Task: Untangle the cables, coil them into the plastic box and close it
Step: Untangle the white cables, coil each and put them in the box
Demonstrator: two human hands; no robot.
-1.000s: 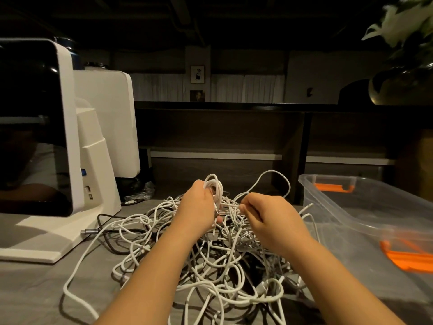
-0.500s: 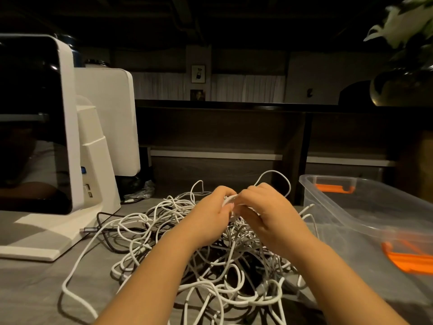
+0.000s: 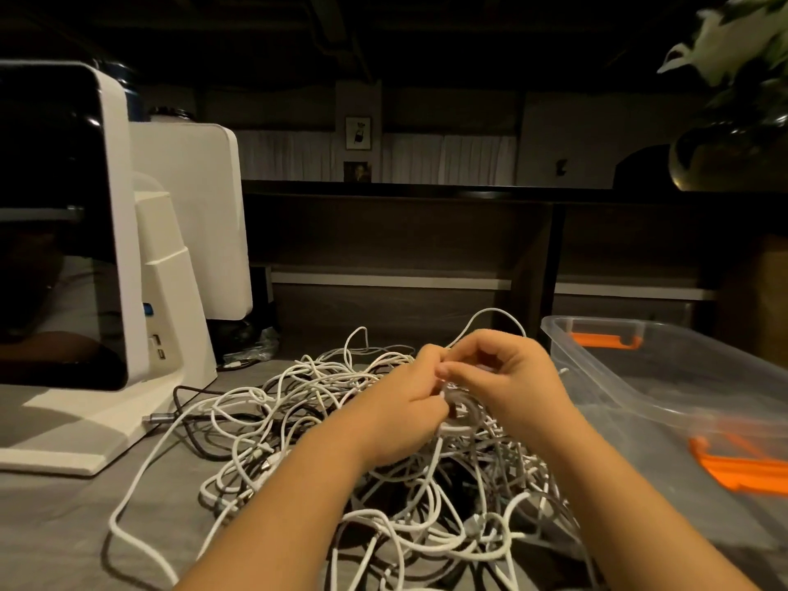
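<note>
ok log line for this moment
phase: untangling | left hand and right hand: pinching white cable | plastic box: open

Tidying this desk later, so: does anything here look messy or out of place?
Yes. A heap of white cables lies knotted on the desk, some strands trailing toward the white machine. Both hands pinch one loop. The plastic box holds no cables.

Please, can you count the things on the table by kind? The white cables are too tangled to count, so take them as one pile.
Pile of white cables: 1
Black cable: 1
Clear plastic box: 1
White machine: 1
Hands, left hand and right hand: 2
Total: 6
</note>
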